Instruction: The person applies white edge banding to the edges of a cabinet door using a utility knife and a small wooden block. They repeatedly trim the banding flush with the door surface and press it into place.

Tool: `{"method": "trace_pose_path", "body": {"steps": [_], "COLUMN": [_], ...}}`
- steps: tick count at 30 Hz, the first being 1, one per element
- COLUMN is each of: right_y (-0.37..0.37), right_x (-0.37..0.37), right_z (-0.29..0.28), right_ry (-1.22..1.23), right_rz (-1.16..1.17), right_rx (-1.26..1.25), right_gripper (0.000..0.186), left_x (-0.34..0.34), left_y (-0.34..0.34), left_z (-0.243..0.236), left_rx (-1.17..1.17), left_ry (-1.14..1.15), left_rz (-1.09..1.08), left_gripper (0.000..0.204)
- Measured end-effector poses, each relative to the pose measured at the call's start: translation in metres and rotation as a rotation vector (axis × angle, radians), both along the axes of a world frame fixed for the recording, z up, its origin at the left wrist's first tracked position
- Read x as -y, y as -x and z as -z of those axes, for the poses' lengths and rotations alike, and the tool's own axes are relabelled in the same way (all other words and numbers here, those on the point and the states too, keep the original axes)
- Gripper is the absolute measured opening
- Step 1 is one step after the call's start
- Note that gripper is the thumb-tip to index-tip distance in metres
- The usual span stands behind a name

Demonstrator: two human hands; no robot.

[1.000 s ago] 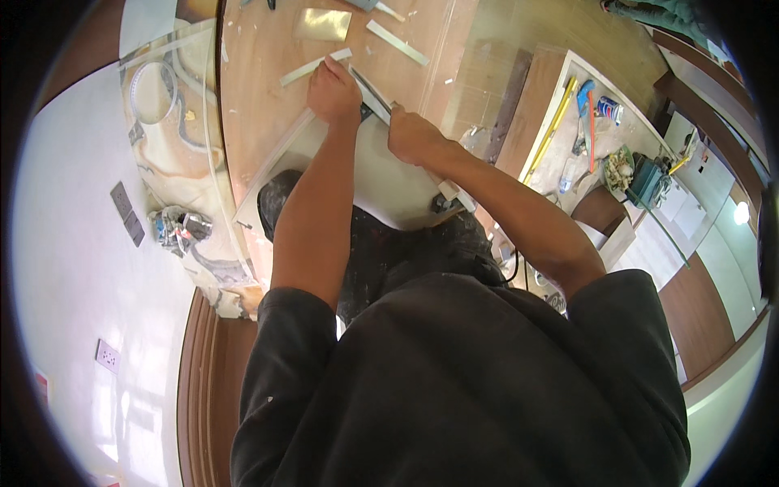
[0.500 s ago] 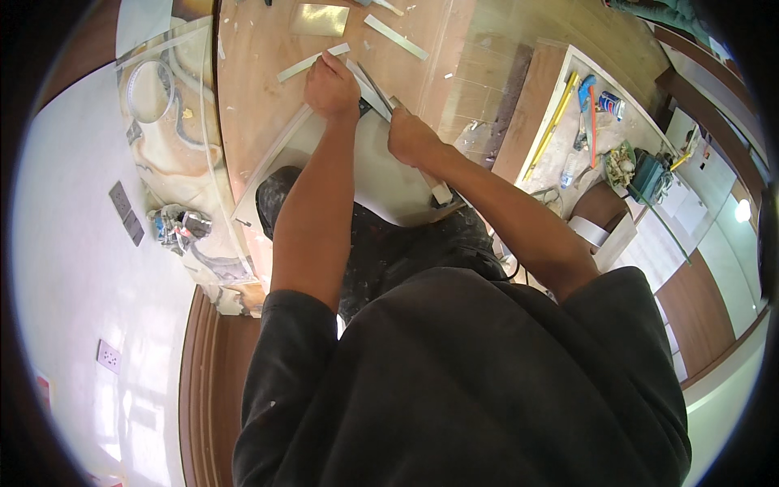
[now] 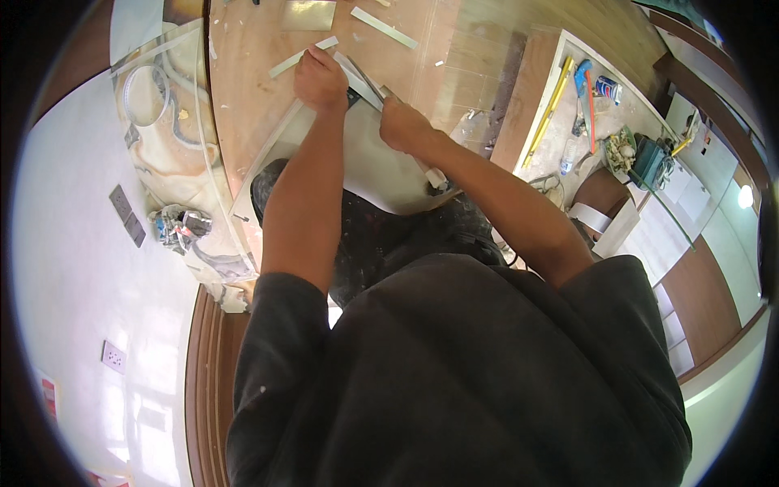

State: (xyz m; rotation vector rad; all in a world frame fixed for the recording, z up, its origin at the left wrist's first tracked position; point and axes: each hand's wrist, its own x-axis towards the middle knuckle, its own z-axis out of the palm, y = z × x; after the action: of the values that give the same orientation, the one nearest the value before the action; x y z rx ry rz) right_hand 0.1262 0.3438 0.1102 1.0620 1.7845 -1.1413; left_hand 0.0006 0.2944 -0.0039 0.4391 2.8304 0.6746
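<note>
My left hand point(image 3: 320, 79) is closed, its fingertips over a pale narrow strip point(image 3: 284, 66) that shows on both sides of them; whether it grips this strip is hidden. Closed around a long, narrow metal file-like tool point(image 3: 369, 84) is my right hand point(image 3: 403, 124). The tool's grey end points up and left, toward the left hand. Beside it lies a white flat piece point(image 3: 355, 75), with a small black part below. A pale grey panel point(image 3: 377, 166) extends under both hands toward my lap.
On the wooden board point(image 3: 243, 81) lie another pale strip point(image 3: 385, 28) and a gold-coloured plate point(image 3: 308, 15). To the right, an open box point(image 3: 558, 49) holds a yellow level-like bar point(image 3: 548, 112), a can point(image 3: 608, 89) and several tools. A marble-patterned slab point(image 3: 174, 154) stands at left, bearing a crumpled bag point(image 3: 180, 226).
The whole view has shifted slightly, so most things sit a little higher and further left. Both hands keep nearly the same grip and place over the board.
</note>
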Motion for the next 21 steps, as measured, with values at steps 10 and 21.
{"method": "trace_pose_path", "body": {"steps": [10,21], "right_y": [-0.009,-0.031], "right_x": [0.005,0.004], "right_z": [0.006,-0.020], "right_ry": [-0.094,-0.109], "right_rz": [-0.071,-0.028], "right_rx": [-0.021,-0.065], "right_gripper": [0.031,0.030], "left_x": [-0.007,0.047], "left_y": [0.002,-0.059], "left_z": [-0.003,-0.082], "left_rx": [0.018,0.654], "left_ry": [0.019,-0.200], "left_rz": [0.005,0.034], "left_gripper": [0.046,0.052]}}
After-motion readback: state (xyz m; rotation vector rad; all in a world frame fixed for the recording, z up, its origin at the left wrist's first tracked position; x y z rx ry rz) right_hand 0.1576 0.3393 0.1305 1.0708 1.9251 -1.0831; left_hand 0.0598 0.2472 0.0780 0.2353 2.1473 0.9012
